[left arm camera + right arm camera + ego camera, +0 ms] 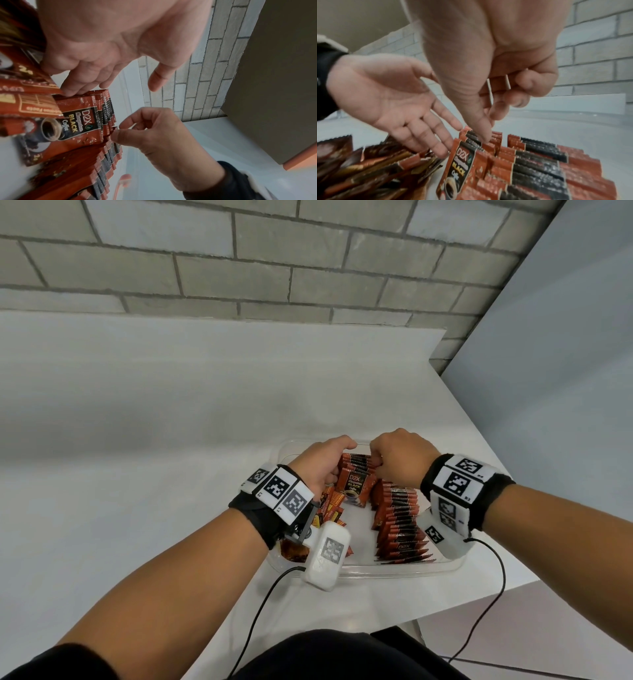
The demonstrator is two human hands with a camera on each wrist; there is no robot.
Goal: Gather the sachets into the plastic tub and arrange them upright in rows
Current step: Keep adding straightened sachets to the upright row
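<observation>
The tub (pixel 359 571) stands on the table (pixel 137 440); upright sachet rows (pixel 400 525) fill its right, loose sachets (pixel 329 503) lie left.

One clear plastic tub (pixel 359 571), two upright rows of sachets (pixel 399 522) inside it (far too tightly packed to count singly), one loose heap of sachets (pixel 330 503), two hands (pixel 322 463) working.

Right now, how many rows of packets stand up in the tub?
2. A short row at the tub's far end, between left hand and right hand; a long row along its right side. Hands may hide more.
</observation>
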